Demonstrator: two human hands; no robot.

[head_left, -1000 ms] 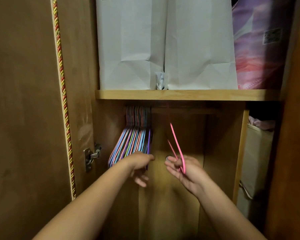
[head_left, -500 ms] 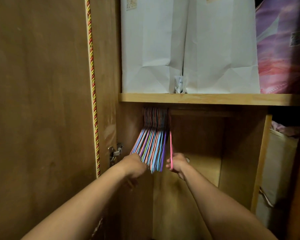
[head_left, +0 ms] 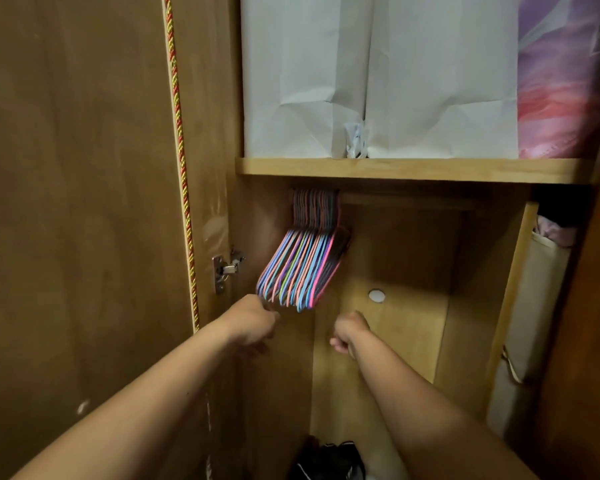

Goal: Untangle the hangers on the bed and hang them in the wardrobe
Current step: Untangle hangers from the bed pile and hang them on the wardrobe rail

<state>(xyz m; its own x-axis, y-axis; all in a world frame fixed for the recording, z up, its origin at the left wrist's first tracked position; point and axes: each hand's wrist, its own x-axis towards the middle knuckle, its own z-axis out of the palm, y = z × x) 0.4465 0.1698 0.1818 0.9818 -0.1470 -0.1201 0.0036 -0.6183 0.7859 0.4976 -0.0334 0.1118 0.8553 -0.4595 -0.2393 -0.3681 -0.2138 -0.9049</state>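
Note:
A bunch of several thin coloured hangers (head_left: 302, 268) hangs from the wooden rail (head_left: 409, 203) under the wardrobe shelf (head_left: 413, 170), packed at the rail's left end. A pink hanger (head_left: 329, 263) is the rightmost of the bunch. My left hand (head_left: 252, 323) is at the bunch's lower left corner, with curled fingers on the ends of the leftmost hangers. Below and right of the bunch, my right hand (head_left: 349, 332) is curled and holds nothing, apart from the hangers.
The wardrobe door (head_left: 84, 202) stands open on the left with a hinge (head_left: 224, 271). Two white paper bags (head_left: 378, 74) and a purple package (head_left: 561, 81) fill the shelf. A beige fabric bin (head_left: 530, 306) stands to the right. Dark items (head_left: 329, 460) lie on the wardrobe floor.
My right hand hung the pink hanger on the rail beside the bunch, let go and dropped away. My left hand stayed at the bunch's lower ends.

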